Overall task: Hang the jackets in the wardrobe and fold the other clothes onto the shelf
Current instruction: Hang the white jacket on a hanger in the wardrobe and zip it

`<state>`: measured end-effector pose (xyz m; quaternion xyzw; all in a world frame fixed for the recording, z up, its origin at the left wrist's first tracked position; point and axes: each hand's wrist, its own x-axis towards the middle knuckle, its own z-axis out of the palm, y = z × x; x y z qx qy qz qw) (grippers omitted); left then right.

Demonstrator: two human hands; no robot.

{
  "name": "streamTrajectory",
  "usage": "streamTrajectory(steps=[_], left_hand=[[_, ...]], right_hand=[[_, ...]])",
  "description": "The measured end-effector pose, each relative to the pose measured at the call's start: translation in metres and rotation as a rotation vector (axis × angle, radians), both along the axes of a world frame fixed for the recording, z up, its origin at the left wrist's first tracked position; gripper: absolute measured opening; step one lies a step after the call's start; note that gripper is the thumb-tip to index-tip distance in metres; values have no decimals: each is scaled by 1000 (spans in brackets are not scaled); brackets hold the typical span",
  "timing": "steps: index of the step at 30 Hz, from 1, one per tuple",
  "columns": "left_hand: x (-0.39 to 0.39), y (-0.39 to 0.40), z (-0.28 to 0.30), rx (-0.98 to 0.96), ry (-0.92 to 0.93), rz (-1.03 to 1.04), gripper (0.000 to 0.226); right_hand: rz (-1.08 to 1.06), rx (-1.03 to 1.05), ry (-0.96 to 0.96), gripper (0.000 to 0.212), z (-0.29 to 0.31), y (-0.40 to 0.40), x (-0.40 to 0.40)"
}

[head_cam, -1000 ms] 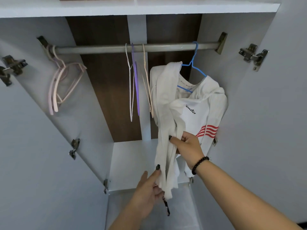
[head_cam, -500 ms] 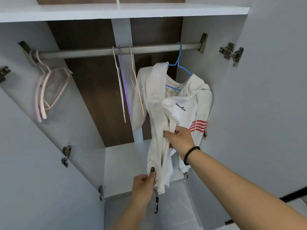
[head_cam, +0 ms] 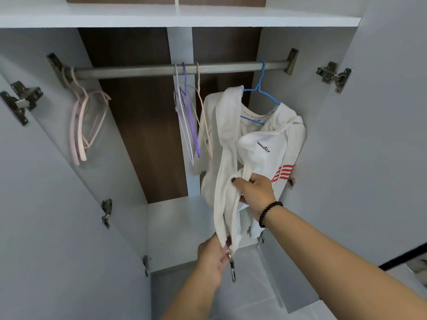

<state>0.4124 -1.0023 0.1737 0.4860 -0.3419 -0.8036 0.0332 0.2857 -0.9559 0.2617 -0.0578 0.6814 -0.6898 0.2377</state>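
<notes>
- Far left of the rod (head_cam: 143,70): a bunch of pink hangers (head_cam: 79,125), nothing on them.
- Mid rod: three thin hangers (head_cam: 188,121) (white, purple, cream), also bare.
- Left hand (head_cam: 213,262): low, at the hem of the white jacket (head_cam: 261,153), fingers pinched on the bottom front edge right by the zip pull (head_cam: 232,270). Exact hold is partly hidden by fabric.
- Right hand (head_cam: 256,192): higher up, fingers curled and clamped on the other front edge, mid-height.
- Jacket sits on the blue hanger (head_cam: 260,93), hooked on the rod near its right end, inside the wardrobe. It hangs bunched and open at the front.
- Progress, my read: one jacket is hung; current step looks like lining up the zip or straightening the front.
- Left: no other clothes in view, shelf (head_cam: 180,18) above looks bare, so folding likely not started.
</notes>
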Motion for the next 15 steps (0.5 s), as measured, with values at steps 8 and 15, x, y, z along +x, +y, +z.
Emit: streamTrajectory(steps=[8,15], left_hand=[[22,-37,9,9,536,131,34],[39,-34,16,-821,231,-222,20]], right_hand=[[-70,-23,-13,8,8,0,13],[-47,-13,2,17,10,5,24]])
